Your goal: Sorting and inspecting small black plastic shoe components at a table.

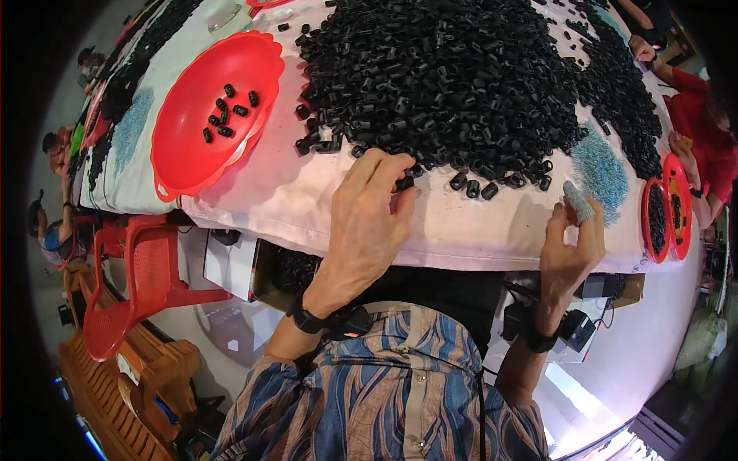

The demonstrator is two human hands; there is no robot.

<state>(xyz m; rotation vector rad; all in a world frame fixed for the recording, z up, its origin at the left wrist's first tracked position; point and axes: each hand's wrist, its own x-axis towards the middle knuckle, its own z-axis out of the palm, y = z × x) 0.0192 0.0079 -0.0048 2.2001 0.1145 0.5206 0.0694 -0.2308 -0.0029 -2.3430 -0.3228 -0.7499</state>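
Observation:
Large numbers of small black hollow plastic pieces [438,77] are heaped on the white-covered table [307,223]. My left hand [365,211] is at the near edge of the heap, thumb and fingers closed on one black plastic piece [404,183]. My right hand [570,246] is beside a pile of tiny pale blue pieces [601,170], its thumb and fingertips drawn together. A grey-blue covering [576,201] wraps one of its fingertips. Whatever those fingers pinch is too small to make out.
A red scalloped plate [181,146] with several black pieces lies left of the heap. Red trays [655,219] stand at the right edge, near a person in red [703,127]. A red plastic chair [138,276] is at the table's left front. Other people sit further left.

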